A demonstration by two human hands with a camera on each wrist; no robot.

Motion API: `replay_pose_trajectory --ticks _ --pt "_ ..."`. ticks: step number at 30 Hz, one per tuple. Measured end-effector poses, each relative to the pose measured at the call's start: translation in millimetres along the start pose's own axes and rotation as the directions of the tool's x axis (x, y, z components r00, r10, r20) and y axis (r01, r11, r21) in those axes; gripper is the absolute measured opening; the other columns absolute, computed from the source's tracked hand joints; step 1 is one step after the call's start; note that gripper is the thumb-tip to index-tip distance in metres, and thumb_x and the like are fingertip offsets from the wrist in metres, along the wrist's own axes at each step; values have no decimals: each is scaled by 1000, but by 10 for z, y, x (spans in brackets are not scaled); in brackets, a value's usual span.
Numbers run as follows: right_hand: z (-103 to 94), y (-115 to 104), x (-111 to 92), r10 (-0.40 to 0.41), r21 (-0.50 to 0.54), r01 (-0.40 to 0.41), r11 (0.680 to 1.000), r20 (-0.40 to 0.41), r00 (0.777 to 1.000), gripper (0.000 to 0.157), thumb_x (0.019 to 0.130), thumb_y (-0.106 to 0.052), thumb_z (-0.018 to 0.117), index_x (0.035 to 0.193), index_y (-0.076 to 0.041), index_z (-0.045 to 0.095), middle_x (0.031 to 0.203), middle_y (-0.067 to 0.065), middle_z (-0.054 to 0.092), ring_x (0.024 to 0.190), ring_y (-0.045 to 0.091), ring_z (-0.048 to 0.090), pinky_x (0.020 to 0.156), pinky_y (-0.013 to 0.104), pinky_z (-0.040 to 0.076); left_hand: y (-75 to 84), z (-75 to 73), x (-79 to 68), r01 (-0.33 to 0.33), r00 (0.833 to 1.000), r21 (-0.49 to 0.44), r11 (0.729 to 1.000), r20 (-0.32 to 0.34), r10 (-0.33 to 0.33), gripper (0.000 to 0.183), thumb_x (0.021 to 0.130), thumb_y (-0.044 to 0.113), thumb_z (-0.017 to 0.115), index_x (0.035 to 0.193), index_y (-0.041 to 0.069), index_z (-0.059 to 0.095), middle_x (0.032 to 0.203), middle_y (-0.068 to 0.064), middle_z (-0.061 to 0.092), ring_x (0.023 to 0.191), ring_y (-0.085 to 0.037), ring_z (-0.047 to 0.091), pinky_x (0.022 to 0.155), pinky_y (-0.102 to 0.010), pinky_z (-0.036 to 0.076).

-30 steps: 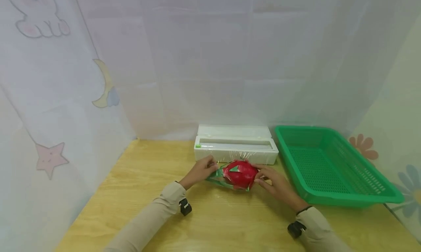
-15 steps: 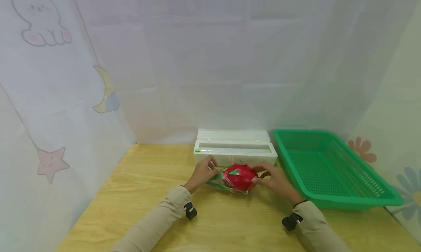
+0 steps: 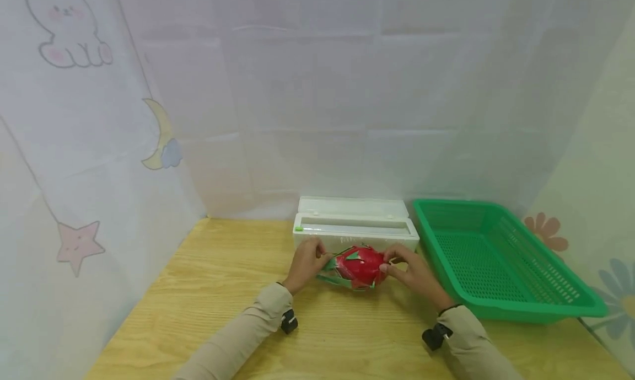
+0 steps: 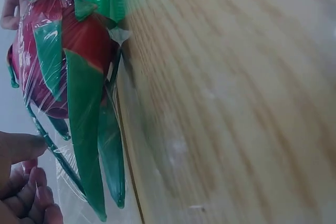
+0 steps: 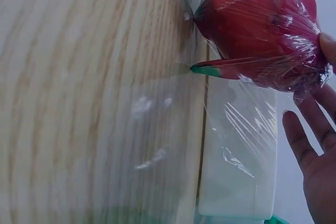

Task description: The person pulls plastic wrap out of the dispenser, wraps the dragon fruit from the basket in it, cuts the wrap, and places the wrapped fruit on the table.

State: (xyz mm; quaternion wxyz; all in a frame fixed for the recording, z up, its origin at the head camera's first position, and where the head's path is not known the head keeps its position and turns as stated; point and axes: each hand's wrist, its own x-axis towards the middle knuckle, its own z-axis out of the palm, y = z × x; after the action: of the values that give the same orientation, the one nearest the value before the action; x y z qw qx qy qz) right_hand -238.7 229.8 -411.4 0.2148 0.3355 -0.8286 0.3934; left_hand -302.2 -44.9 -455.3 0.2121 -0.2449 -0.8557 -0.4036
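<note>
A red dragon fruit (image 3: 361, 263) with green leaf tips lies wrapped in clear cling film (image 5: 236, 145), low over the wooden table between both hands. On its leafy side, my left hand (image 3: 306, 263) pinches the film beside a long green leaf (image 4: 86, 129), the other fingers curled under. My right hand (image 3: 410, 271) pinches gathered film at the fruit's rounded end. In the right wrist view, the thumb and index finger meet the bunched film, while other fingers spread away. Loose film stretches below the fruit there, wrinkled and shiny.
Behind the fruit, a white cling film box (image 3: 357, 242) stands with its lid raised and a green slider at its left. A green plastic basket (image 3: 526, 308) sits at the right. White sheets with cartoon prints hang around the wooden table (image 3: 238, 247).
The left hand has shifted slightly right, closer to the fruit. The right hand's fingers have drawn in at the film on the fruit's end. The head view has tilted a little upward.
</note>
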Motion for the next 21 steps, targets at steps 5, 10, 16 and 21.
replay_pose_trajectory --ticks 5,10,16,21 --pt "28 -6 -10 -12 -27 11 1000 -45 999 23 77 17 74 96 8 66 91 19 69 83 36 66 70 46 59 -58 19 4 58 997 -127 990 50 -52 16 89 12 76 74 8 72 69 3 67 62 -3 51 59 -21 43" --pt "111 113 -35 19 -33 -22 999 -93 996 20 78 17 73 95 8 66 90 19 69 82 35 66 68 42 58 -99 23 5 165 982 -193 967 128 -142 15 91 12 73 82 2 78 76 -5 73 67 -7 57 62 -24 48" --pt "197 401 -74 32 -54 -38 998 -112 993 25 80 13 74 99 2 61 89 9 69 81 24 66 68 40 59 -112 33 -8 350 934 -276 895 182 -309 20 92 11 68 105 -3 64 90 -15 73 76 -15 64 66 -29 50" --pt "195 445 -75 44 -51 -50 997 -108 993 19 85 6 74 96 -6 64 94 4 68 86 17 66 67 34 57 -138 34 -3 362 931 -295 884 151 -331 15 92 6 67 103 0 59 88 -16 68 60 -9 55 59 -25 44"
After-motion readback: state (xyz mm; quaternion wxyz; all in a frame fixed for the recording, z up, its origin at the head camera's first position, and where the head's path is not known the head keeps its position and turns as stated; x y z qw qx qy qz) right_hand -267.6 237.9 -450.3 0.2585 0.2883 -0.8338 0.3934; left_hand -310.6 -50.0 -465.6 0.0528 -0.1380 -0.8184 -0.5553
